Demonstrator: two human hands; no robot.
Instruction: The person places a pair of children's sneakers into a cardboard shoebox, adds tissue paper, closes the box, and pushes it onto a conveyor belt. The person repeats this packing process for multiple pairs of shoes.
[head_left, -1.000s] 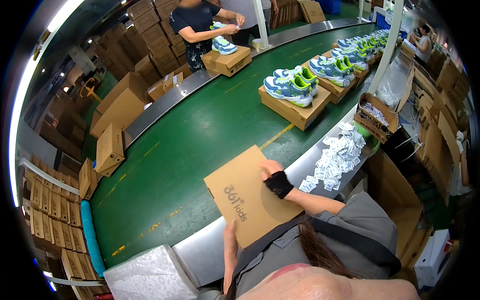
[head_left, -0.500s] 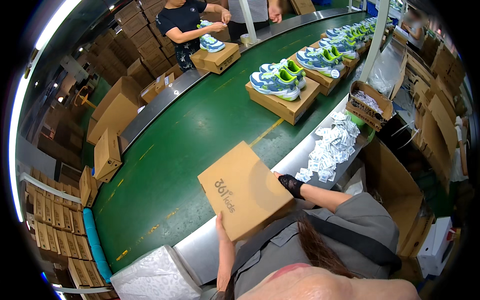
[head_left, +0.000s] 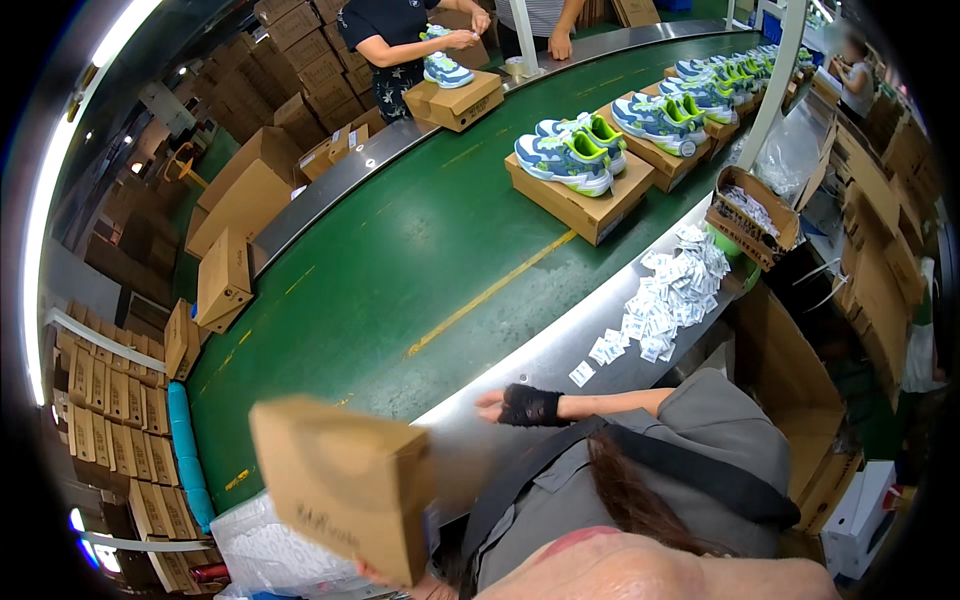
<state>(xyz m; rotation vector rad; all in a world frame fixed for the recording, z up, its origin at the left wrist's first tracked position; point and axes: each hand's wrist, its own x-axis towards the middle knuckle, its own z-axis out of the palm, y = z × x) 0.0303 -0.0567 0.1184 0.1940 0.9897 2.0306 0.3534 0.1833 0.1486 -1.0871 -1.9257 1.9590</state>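
Note:
A closed tan shoebox [head_left: 345, 480], tilted and smeared by motion, is at the lower left in front of my body. My left hand [head_left: 385, 577] grips its lower edge, with most of the fingers hidden behind the cardboard. My right hand [head_left: 492, 405], in a black lace cuff, is apart from the box above the metal ledge [head_left: 460, 393]. Nothing is in it, and its fingers look loosely stretched. A pile of small white sachets [head_left: 670, 300] lies on the ledge to its right.
On the green conveyor belt [head_left: 400, 270], blue-and-green sneakers [head_left: 570, 158] stand on shoeboxes. A co-worker [head_left: 405, 45] handles a shoe across the belt. An open carton [head_left: 750, 215] stands at the right. Clear plastic wrap [head_left: 285, 550] lies lower left, near stacked shoeboxes [head_left: 110, 400].
The shoebox has swung left and toward me in my left hand, tilting up. My right hand has let go of it and come left over the ledge.

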